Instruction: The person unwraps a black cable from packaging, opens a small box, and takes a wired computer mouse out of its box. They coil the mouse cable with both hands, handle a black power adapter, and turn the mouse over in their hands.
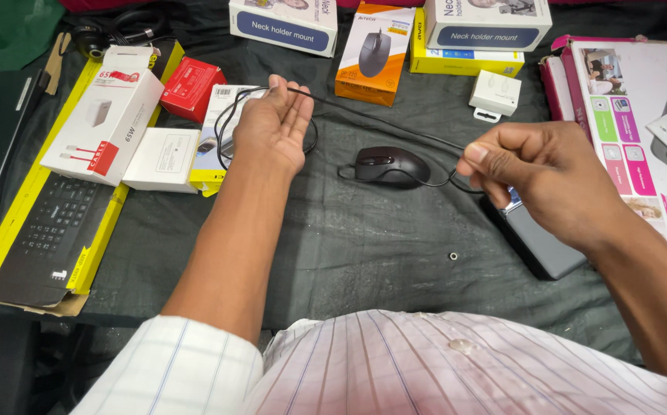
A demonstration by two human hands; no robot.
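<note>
Shirt: striped white shirt (395,365) fills the 6 o'clock edge, nearest the camera, both forearms reaching out from it.
Right hand: right hand (541,180) at 3 o'clock, fingers curled shut, pinching the black cable (379,123) between thumb and fingertips.
Left hand: left hand (276,127) at about 11 o'clock from the mouse, palm up, fingers loosely bent, gripping the same cable near its fingertips; loops of cable hang around and behind it.
Cable: runs taut between the two hands, passing above the mouse, then curves down to the mouse's front end.
Mouse: black mouse (391,167) lies on the table (364,246) at the centre, between the hands, touched by neither.
Table: covered by a dark cloth.
Grey device: flat grey box (537,242) lies just below the right hand at 4 o'clock, partly hidden by it.
Small ring: tiny metal ring (453,256) lies on the cloth at 5 o'clock from the mouse.
Keyboard box: yellow-edged keyboard box (49,230) at 9 o'clock, with a white charger box (106,119) lying across its upper part.
Red box: small red box (191,88) at 10 o'clock, beside the charger box.
Orange box: orange mouse box (375,54) stands at 12 o'clock, beyond the mouse.
Pink box: large pink-and-white box (637,131) at 2 o'clock, well apart from the mouse.
</note>
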